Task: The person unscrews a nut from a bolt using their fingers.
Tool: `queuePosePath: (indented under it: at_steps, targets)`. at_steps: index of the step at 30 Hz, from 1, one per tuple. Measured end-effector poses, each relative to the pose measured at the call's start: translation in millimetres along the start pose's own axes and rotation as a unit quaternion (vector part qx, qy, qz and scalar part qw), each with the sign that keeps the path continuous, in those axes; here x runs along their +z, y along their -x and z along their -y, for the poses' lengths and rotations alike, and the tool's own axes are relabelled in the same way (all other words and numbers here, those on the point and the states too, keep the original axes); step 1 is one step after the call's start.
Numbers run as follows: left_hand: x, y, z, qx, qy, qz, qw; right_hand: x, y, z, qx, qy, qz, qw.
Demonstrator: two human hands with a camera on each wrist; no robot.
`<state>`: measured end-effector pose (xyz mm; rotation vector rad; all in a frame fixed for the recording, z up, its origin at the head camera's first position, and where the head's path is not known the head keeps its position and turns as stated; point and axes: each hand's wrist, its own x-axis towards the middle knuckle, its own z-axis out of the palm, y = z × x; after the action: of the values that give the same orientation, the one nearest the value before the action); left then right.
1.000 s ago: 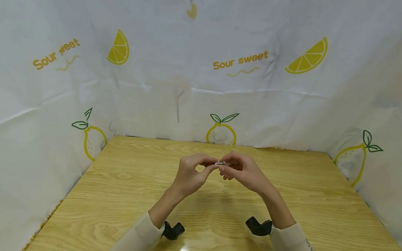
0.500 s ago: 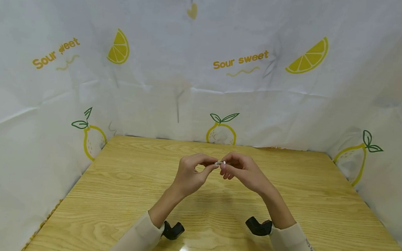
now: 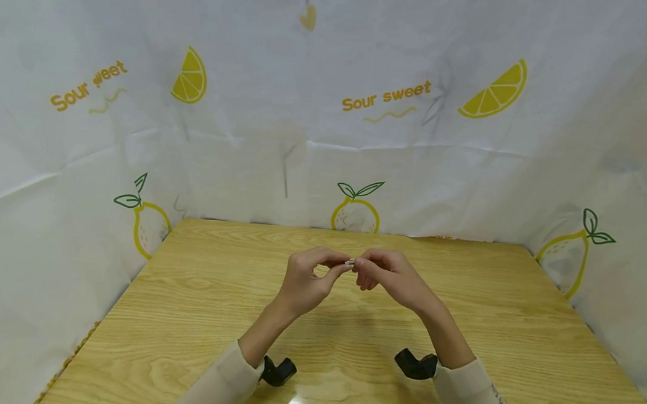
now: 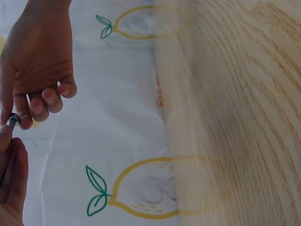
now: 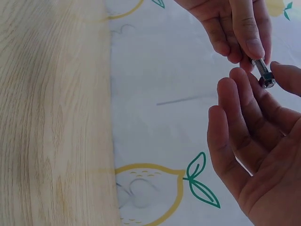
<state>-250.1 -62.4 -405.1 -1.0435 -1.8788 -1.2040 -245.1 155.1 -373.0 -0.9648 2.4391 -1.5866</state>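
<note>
A small silvery bolt (image 5: pixel 262 68) with a threaded shank is held level between both hands, above the table. My left hand (image 3: pixel 307 281) pinches one end of it between thumb and fingertips, hiding that end. On the other end sits a hexagonal nut (image 5: pixel 267 80), also visible as a nut (image 4: pixel 14 118) in the left wrist view. Around this nut, the thumb and index finger of my right hand (image 3: pixel 393 277) close in a pinch. The other right fingers curl loosely below, as the right wrist view shows.
A wood-grain table (image 3: pixel 347 352) spreads under both hands. White cloth (image 3: pixel 248 160) printed with lemons hangs along its back and sides. Each sleeve cuff carries a black wrist camera, the left camera (image 3: pixel 280 371) and the right camera (image 3: pixel 416 364).
The right thumb and fingers have shifted over the nut's end, covering more of it in the head view. The left hand has stayed in place with its pinch.
</note>
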Motion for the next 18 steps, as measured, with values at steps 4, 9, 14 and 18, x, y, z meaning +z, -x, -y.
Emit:
queuePosePath:
  at_steps: [4, 9, 14, 18]
  targets:
    - [-0.5, -0.4, -0.3, -0.005, 0.001, 0.000, 1.0000, -0.9, 0.5, -1.2, -0.008, -0.010, -0.002, 0.9999]
    - [-1.0, -0.7, -1.3, -0.013, 0.004, -0.001, 0.9999, -1.3, 1.0, -2.3, -0.015, -0.019, -0.007, 0.9997]
    - [-1.0, -1.1, -1.5, -0.013, 0.004, -0.003, 0.9999, -0.8, 1.5, 0.0, -0.004, -0.020, -0.016, 0.9997]
    - [0.0, -1.0, -0.8, -0.004, 0.008, -0.002, 1.0000, -0.1, 0.5, 0.0, -0.004, -0.017, -0.011, 0.9998]
